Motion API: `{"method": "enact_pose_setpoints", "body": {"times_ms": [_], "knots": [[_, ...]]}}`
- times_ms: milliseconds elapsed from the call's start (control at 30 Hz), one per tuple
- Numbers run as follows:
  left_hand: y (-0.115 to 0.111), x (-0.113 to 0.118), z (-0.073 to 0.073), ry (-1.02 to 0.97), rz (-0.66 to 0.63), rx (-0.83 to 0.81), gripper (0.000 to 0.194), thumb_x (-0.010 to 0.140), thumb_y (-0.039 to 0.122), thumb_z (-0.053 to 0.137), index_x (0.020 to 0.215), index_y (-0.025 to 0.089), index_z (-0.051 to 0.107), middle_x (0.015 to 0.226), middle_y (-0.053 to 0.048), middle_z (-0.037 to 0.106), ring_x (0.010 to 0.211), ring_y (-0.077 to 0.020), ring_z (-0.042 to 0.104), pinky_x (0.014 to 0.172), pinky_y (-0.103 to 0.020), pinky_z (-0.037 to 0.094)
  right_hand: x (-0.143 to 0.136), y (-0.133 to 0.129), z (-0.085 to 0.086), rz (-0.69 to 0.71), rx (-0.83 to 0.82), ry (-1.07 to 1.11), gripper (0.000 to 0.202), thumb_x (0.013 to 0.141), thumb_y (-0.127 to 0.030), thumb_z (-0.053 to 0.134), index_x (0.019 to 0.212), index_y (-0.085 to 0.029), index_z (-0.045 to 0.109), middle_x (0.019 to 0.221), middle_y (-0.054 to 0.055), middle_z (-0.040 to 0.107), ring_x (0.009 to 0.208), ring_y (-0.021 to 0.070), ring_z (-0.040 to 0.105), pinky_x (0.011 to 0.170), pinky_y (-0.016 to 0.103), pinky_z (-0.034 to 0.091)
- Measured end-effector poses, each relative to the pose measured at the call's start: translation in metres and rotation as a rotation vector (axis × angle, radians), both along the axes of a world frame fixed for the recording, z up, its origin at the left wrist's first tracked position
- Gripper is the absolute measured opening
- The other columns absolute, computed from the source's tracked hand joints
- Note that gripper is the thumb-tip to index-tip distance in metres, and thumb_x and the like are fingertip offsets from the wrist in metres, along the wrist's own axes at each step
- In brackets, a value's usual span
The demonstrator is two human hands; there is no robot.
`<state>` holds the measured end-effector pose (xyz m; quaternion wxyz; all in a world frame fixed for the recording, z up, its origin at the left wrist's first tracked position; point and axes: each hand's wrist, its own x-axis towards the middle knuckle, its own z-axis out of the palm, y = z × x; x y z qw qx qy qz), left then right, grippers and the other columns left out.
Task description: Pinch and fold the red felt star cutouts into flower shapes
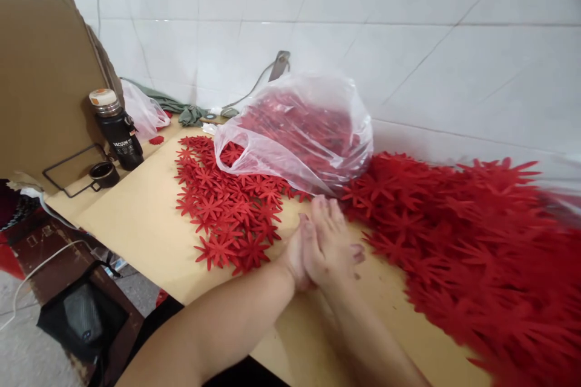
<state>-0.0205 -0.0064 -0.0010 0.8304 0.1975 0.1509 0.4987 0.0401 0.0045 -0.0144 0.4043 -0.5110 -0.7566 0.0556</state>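
Observation:
My left hand and my right hand are pressed palm to palm over the tan tabletop. The right hand's fingers are stretched out, pointing away from me; fingertips of the left hand show past its right edge. Nothing is visible between the palms. Left of the hands lies a pile of red flower-shaped cutouts. A larger heap of red cutouts spreads on the right. Just beyond the hands rests a clear plastic bag with red pieces inside.
A black vacuum bottle and a small black cup stand at the left beside a wire frame and a large cardboard sheet. A white tiled wall runs behind the table. A black bag lies lower left.

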Motion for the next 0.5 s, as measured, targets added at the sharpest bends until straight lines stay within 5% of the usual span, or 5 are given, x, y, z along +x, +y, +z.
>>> {"method": "enact_pose_setpoints", "body": {"times_ms": [133, 333, 500], "knots": [[0.0, 0.003, 0.004, -0.032, -0.14, -0.157, 0.077, 0.081, 0.061, 0.004, 0.128, 0.014, 0.045, 0.12, -0.013, 0.057, 0.114, -0.0255, 0.05, 0.099, -0.042, 0.032, 0.024, 0.01, -0.008, -0.124, -0.05, 0.001, 0.06, 0.088, -0.043, 0.016, 0.132, -0.009, 0.037, 0.137, 0.017, 0.039, 0.135, 0.0292, 0.02, 0.105, 0.057, 0.02], [0.012, -0.006, 0.002, -0.078, 0.023, -0.329, 0.071, 0.083, 0.06, 0.015, 0.118, 0.012, 0.054, 0.107, -0.013, 0.063, 0.099, -0.0237, 0.059, 0.091, -0.038, 0.041, 0.007, -0.027, -0.032, 0.008, -0.031, 0.018, 0.066, 0.086, -0.046, 0.026, 0.14, -0.01, 0.018, 0.144, 0.018, 0.027, 0.136, 0.0313, 0.016, 0.103, 0.061, 0.02], [0.009, 0.003, 0.006, 0.029, 0.055, -0.263, 0.06, 0.088, 0.05, 0.016, 0.127, 0.015, 0.046, 0.119, -0.01, 0.057, 0.108, -0.0203, 0.054, 0.096, -0.035, 0.038, 0.003, -0.002, -0.021, -0.027, -0.279, 0.211, 0.073, 0.084, -0.057, 0.014, 0.13, -0.007, 0.04, 0.142, 0.02, 0.03, 0.136, 0.0293, 0.017, 0.108, 0.056, 0.015]]}}
